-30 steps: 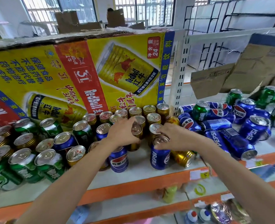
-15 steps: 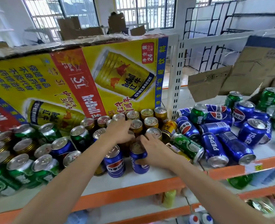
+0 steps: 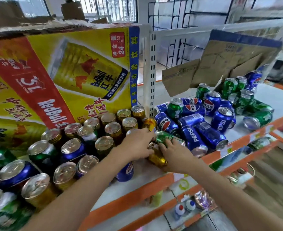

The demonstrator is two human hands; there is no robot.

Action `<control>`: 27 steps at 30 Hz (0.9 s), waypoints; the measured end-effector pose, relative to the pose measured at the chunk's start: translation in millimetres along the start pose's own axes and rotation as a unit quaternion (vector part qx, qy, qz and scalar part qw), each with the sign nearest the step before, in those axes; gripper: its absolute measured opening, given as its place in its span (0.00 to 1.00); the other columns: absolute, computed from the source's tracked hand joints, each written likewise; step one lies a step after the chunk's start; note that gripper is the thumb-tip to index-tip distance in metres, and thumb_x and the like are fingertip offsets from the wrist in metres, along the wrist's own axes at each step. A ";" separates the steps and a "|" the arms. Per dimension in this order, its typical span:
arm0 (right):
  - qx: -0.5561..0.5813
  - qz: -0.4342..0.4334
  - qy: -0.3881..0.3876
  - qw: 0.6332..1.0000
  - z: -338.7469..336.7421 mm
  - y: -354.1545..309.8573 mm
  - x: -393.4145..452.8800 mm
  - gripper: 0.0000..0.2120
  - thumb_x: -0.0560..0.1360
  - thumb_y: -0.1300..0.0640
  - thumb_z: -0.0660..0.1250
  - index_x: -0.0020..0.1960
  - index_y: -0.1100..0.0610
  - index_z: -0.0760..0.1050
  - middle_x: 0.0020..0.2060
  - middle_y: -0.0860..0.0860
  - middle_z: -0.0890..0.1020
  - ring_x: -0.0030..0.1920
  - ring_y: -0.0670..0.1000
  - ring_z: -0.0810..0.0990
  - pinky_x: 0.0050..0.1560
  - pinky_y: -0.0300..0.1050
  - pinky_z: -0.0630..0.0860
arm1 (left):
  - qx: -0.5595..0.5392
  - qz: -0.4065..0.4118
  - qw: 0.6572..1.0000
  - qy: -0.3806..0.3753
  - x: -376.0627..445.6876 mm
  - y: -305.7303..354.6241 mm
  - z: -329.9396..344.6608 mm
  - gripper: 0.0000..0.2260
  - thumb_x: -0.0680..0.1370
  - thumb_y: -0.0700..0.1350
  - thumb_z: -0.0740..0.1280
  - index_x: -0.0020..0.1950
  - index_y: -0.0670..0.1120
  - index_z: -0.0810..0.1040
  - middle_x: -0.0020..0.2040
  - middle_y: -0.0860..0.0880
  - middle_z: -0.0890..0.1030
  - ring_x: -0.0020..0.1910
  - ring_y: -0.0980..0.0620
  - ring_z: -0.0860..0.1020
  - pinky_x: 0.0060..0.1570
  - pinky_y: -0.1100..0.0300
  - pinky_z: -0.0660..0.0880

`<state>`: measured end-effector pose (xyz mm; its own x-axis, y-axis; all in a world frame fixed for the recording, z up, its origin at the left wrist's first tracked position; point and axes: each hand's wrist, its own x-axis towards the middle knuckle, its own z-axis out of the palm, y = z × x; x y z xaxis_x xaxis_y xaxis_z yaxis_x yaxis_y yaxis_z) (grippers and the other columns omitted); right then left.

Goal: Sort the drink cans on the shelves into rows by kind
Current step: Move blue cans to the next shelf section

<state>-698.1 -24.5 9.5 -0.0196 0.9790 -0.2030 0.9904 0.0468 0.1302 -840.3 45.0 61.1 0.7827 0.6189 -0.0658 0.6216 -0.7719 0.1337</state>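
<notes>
Head view: both hands meet at the front of the shelf (image 3: 137,194), just left of the white slotted upright (image 3: 152,72) that splits it into two bays. The left hand (image 3: 137,145) lies palm down over the cans there, fingers curled toward a green can (image 3: 164,136) lying on its side; whether they close on it or only rest against it cannot be told. The right hand (image 3: 175,155) comes in from the right of that spot, its fingers wrapped over a gold can (image 3: 157,158) that lies tipped on the shelf board just below the green one, and also touching the green can's side.

Left of the upright, upright gold cans (image 3: 117,129) stand in rough rows against the yellow Red Bull carton (image 3: 62,72), with blue and green cans mixed in further left. A blue Pepsi can (image 3: 125,171) stands at the shelf edge under the left wrist.

Right of the upright, a loose heap of blue Pepsi cans (image 3: 194,135) lies mostly on its side, with green cans (image 3: 247,100) among and behind them, below torn cardboard (image 3: 220,64).
</notes>
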 end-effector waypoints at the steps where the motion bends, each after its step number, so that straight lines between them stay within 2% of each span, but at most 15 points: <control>1: 0.004 -0.004 0.016 1.000 1.3 1.6 -1.6 0.34 0.71 0.45 0.67 0.70 0.59 0.59 0.63 0.58 0.67 0.63 0.59 0.66 0.59 0.51 0.68 | 0.016 0.011 1.000 -0.015 1.8 1.6 4.7 0.20 0.74 0.51 0.68 0.64 0.46 0.69 0.59 0.45 0.71 0.58 0.46 0.71 0.52 0.50 0.73; 3: 0.041 -0.025 0.029 0.998 -0.4 8.7 -3.6 0.35 0.70 0.43 0.68 0.69 0.59 0.61 0.62 0.56 0.68 0.63 0.57 0.65 0.59 0.48 0.67 | 0.040 0.034 0.998 -0.034 5.0 3.4 12.2 0.21 0.74 0.49 0.68 0.65 0.45 0.68 0.60 0.45 0.70 0.59 0.46 0.71 0.52 0.50 0.73; 6: 0.131 -0.067 0.009 0.989 -4.6 24.2 -6.5 0.35 0.69 0.42 0.70 0.69 0.58 0.62 0.62 0.52 0.68 0.64 0.53 0.67 0.62 0.46 0.67 | 0.100 0.069 0.990 -0.067 11.9 12.6 21.0 0.21 0.75 0.45 0.66 0.66 0.43 0.67 0.62 0.44 0.69 0.61 0.45 0.70 0.50 0.52 0.72; 8: 0.230 -0.074 -0.009 0.970 -10.0 41.5 -7.4 0.30 0.70 0.45 0.71 0.67 0.54 0.66 0.60 0.49 0.70 0.60 0.50 0.71 0.58 0.44 0.71 | 0.127 0.064 0.984 -0.104 17.7 19.1 28.6 0.20 0.75 0.42 0.65 0.66 0.41 0.66 0.62 0.43 0.70 0.61 0.44 0.70 0.49 0.51 0.72; 10: 0.279 -0.069 0.005 0.958 -17.2 67.5 -5.3 0.21 0.74 0.48 0.68 0.64 0.53 0.70 0.57 0.48 0.72 0.56 0.49 0.74 0.54 0.41 0.72 | 0.112 0.040 0.985 -0.124 22.9 21.8 33.5 0.22 0.74 0.41 0.66 0.66 0.42 0.66 0.61 0.44 0.71 0.59 0.44 0.72 0.48 0.50 0.74; 14: 0.224 -0.085 0.041 0.970 -23.0 112.9 5.8 0.15 0.77 0.55 0.64 0.63 0.56 0.71 0.55 0.53 0.73 0.54 0.52 0.73 0.50 0.40 0.68 | 0.086 -0.005 0.983 -0.159 31.5 23.2 33.5 0.29 0.71 0.42 0.71 0.68 0.44 0.64 0.61 0.46 0.71 0.60 0.47 0.72 0.49 0.52 0.75; 17: 0.206 -0.129 0.035 0.969 -19.5 124.6 15.0 0.17 0.77 0.55 0.64 0.65 0.56 0.69 0.56 0.53 0.73 0.56 0.53 0.73 0.51 0.39 0.67 | 0.087 -0.038 0.980 -0.175 34.6 28.5 35.0 0.33 0.70 0.42 0.72 0.71 0.45 0.61 0.63 0.47 0.69 0.62 0.48 0.69 0.52 0.54 0.73; 20: 0.202 -0.180 0.023 0.962 -5.5 128.8 24.5 0.21 0.77 0.51 0.63 0.68 0.55 0.67 0.61 0.53 0.74 0.60 0.54 0.73 0.56 0.45 0.69 | 0.062 -0.064 0.981 -0.173 32.6 29.6 35.3 0.32 0.69 0.45 0.73 0.69 0.47 0.62 0.62 0.49 0.70 0.61 0.50 0.70 0.53 0.53 0.73; 23: 0.168 -0.205 0.035 0.964 7.8 131.9 30.2 0.25 0.77 0.46 0.61 0.70 0.55 0.63 0.63 0.54 0.73 0.61 0.55 0.71 0.57 0.47 0.67 | 0.012 -0.110 0.984 -0.140 25.4 31.8 29.6 0.31 0.66 0.49 0.74 0.65 0.52 0.64 0.58 0.53 0.72 0.57 0.53 0.71 0.50 0.57 0.72; 26: 0.122 -0.234 0.054 0.963 13.6 134.4 33.9 0.28 0.77 0.45 0.61 0.71 0.57 0.60 0.64 0.56 0.72 0.62 0.57 0.70 0.57 0.49 0.66 | -0.064 -0.161 0.982 -0.070 14.3 42.8 20.6 0.28 0.65 0.49 0.75 0.61 0.52 0.66 0.50 0.58 0.70 0.47 0.58 0.70 0.39 0.69 0.66; 27: 0.105 -0.243 0.061 0.962 14.8 134.5 35.2 0.28 0.77 0.45 0.61 0.71 0.57 0.59 0.63 0.56 0.72 0.61 0.57 0.70 0.56 0.49 0.66 | -0.091 -0.177 0.979 -0.044 10.8 48.4 19.8 0.28 0.65 0.49 0.76 0.60 0.52 0.66 0.50 0.59 0.70 0.47 0.58 0.70 0.40 0.69 0.66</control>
<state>-563.5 13.2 5.5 -0.4909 0.8682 -0.0732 0.8658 0.4767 -0.1522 -801.1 11.5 47.3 0.5238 0.8221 -0.2233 0.8448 -0.4677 0.2599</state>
